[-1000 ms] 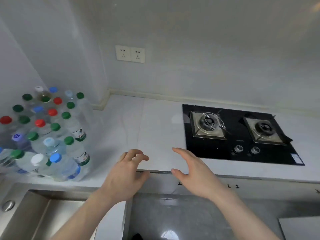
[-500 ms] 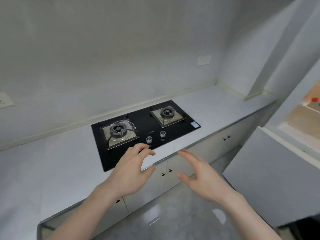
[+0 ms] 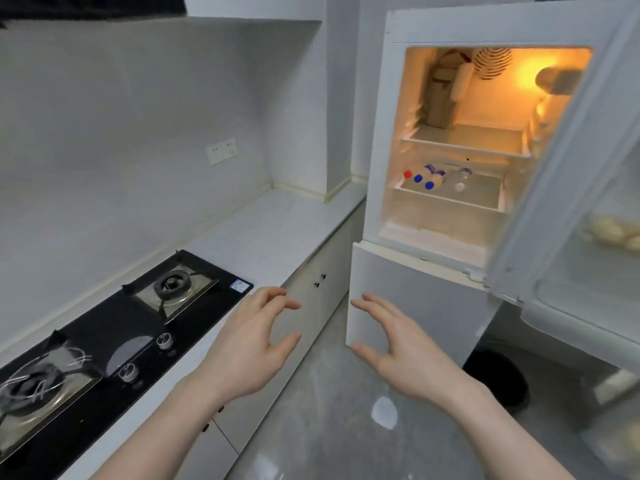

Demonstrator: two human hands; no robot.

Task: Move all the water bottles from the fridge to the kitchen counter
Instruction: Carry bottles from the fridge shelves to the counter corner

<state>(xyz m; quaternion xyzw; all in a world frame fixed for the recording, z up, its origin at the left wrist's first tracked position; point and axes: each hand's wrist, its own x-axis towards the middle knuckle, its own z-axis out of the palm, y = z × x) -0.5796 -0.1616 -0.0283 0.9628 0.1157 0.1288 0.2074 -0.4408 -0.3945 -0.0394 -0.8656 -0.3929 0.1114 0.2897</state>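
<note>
The white fridge [image 3: 377, 161] stands open at the right, lit orange inside. On its middle shelf [image 3: 450, 197] lie several water bottles [image 3: 431, 180] with red, blue and white caps facing me. My left hand [image 3: 252, 344] and my right hand [image 3: 398, 348] hover side by side over the floor in front of the fridge, both empty with fingers curled apart. The white kitchen counter [image 3: 277, 230] runs along the left wall up to the fridge.
A black gas hob [image 3: 114, 327] with two burners sits in the counter at lower left. The fridge door [image 3: 588, 209] swings open on the right, with pale round items in its rack. A dark round object [image 3: 498, 379] rests on the glossy grey floor by the fridge.
My view has swung right, from the counter corner crowded with bottles, past the hob, to the open fridge. Both hands stay empty and held out in front of me.
</note>
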